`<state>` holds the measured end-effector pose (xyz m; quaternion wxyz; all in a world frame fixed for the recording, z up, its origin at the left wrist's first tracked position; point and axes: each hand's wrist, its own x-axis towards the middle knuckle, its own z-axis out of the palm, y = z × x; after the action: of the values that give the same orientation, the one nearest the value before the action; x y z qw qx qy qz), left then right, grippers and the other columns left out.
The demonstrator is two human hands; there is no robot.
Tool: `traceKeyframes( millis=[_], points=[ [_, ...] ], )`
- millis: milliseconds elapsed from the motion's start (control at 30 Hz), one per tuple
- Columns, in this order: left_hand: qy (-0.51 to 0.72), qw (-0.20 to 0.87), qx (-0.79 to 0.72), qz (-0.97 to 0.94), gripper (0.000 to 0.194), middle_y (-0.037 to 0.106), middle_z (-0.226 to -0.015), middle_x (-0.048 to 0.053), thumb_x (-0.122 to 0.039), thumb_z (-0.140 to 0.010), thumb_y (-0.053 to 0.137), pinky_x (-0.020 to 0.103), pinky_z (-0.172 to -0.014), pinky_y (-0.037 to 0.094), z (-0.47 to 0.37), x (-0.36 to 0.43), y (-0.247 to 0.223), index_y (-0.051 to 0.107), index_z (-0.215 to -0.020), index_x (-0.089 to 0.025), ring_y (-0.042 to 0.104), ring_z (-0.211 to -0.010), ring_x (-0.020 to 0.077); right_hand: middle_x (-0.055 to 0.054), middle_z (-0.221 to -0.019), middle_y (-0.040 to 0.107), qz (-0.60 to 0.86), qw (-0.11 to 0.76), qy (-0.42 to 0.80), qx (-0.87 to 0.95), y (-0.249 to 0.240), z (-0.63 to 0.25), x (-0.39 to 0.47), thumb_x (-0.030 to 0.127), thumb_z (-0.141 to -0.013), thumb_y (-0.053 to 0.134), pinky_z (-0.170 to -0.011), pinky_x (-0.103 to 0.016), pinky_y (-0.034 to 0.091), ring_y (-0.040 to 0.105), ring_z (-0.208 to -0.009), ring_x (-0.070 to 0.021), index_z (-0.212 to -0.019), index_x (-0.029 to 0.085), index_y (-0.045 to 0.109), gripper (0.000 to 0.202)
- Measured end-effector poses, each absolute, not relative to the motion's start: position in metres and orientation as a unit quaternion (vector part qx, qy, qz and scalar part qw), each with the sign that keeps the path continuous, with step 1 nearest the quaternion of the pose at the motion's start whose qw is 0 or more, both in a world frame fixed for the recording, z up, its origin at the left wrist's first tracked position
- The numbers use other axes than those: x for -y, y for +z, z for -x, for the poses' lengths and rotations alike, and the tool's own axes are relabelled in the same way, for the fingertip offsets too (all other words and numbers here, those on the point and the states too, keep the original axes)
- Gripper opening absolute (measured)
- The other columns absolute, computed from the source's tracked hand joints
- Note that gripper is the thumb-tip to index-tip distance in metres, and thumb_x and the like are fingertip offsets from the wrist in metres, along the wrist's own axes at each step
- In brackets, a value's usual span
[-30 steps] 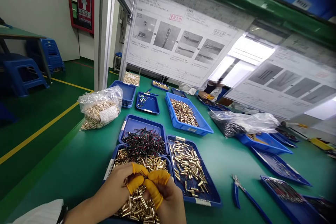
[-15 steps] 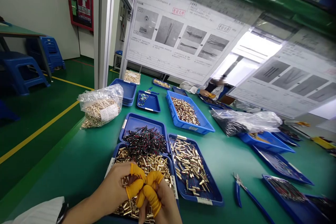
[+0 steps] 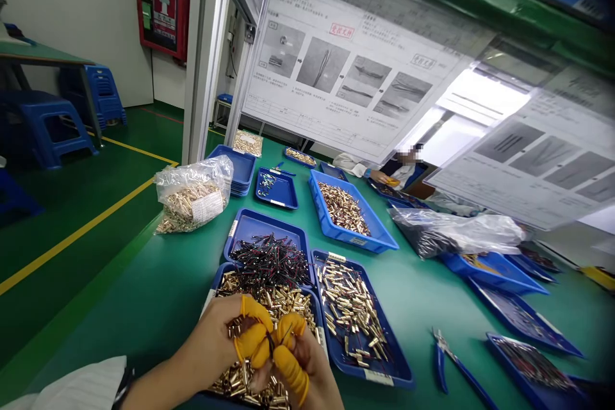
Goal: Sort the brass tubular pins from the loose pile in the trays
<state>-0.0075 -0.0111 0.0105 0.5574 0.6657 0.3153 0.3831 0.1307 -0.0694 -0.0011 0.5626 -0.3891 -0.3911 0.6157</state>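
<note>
Left hand (image 3: 235, 336) and right hand (image 3: 305, 365) close together, low, over the brass tubes (image 3: 288, 301) in the near tray (image 3: 319, 317). Yellow finger covers; fingertips of both pinched nearly closed on a thin dark wire (image 3: 271, 337) between them. Brass ends show in the left's curled fingers, probably tucked there; exact grip hidden.

Wire should be light, limp, springy, easily kinked: best pinched close to its end. Tubes look hard, smooth, slippery, likely to roll; hold by the sides.

From the hands: dark wire heap (image 3: 271, 259) at 12 o'clock, tray of wired tubes (image 3: 401, 373) at 2, pliers (image 3: 460, 364) at 3, plastic bag (image 3: 195, 202) at 11, blue bin (image 3: 379, 242) at 1. Loose tubes crowd underneath; tray rims hem in sideways moves. Hanging sheet (image 3: 331, 70) sits higher, around 12 to 1, well away.
</note>
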Motion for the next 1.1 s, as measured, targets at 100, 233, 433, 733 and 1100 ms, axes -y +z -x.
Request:
traceKeyframes(
  millis=[100, 233, 433, 733, 1100],
  points=[
    [0.360, 0.550, -0.332, -0.677, 0.012, 0.064, -0.077, 0.002, -0.021, -0.074, 0.055, 0.024, -0.064, 0.045, 0.007, 0.011, 0.007, 0.066, -0.078, -0.019, 0.057, -0.071, 0.0163, 0.000, -0.055, 0.067, 0.465, 0.534, 0.565, 0.424, 0.011, -0.133, 0.069, 0.036, -0.066, 0.075, -0.051, -0.025, 0.052, 0.067, -0.053, -0.0171, -0.076, 0.019, 0.056, 0.028],
    [0.351, 0.562, -0.378, -0.647, 0.012, 0.065, -0.080, 0.002, -0.022, -0.072, 0.056, 0.026, -0.071, 0.047, 0.005, 0.010, 0.001, 0.063, -0.082, -0.019, 0.059, -0.078, 0.0180, 0.002, -0.042, 0.060, 0.523, 0.532, 0.502, 0.437, 0.013, -0.135, 0.069, 0.042, -0.067, 0.071, -0.047, -0.023, 0.048, 0.061, -0.042, -0.0150, -0.066, 0.017, 0.057, 0.028],
    [0.348, 0.553, -0.373, -0.659, 0.011, 0.064, -0.077, 0.000, -0.018, -0.072, 0.057, 0.025, -0.070, 0.045, 0.003, 0.008, 0.002, 0.064, -0.081, -0.019, 0.058, -0.075, 0.0166, 0.005, -0.046, 0.046, 0.603, 0.506, 0.383, 0.483, -0.005, -0.140, 0.071, 0.052, -0.072, 0.060, -0.035, -0.019, 0.030, 0.039, -0.033, -0.0073, -0.062, 0.018, 0.053, 0.036],
    [0.358, 0.547, -0.362, -0.665, 0.011, 0.063, -0.079, 0.000, -0.015, -0.073, 0.056, 0.023, -0.068, 0.043, 0.005, 0.011, 0.002, 0.064, -0.079, -0.020, 0.055, -0.074, 0.0157, -0.001, -0.045, 0.054, 0.644, 0.453, 0.265, 0.556, -0.003, -0.142, 0.075, 0.048, -0.081, 0.049, -0.041, -0.022, 0.033, 0.046, -0.040, -0.0131, -0.062, 0.018, 0.061, 0.038],
    [0.371, 0.507, -0.322, -0.708, 0.015, 0.063, -0.083, 0.000, -0.009, -0.076, 0.054, 0.024, -0.076, 0.042, 0.006, 0.010, -0.001, 0.063, -0.078, -0.021, 0.056, -0.083, 0.0165, -0.002, -0.047, 0.054, 0.634, 0.449, 0.222, 0.590, -0.006, -0.143, 0.074, 0.043, -0.079, 0.052, -0.039, -0.022, 0.036, 0.043, -0.042, -0.0129, -0.075, 0.015, 0.071, 0.034]
  ],
)
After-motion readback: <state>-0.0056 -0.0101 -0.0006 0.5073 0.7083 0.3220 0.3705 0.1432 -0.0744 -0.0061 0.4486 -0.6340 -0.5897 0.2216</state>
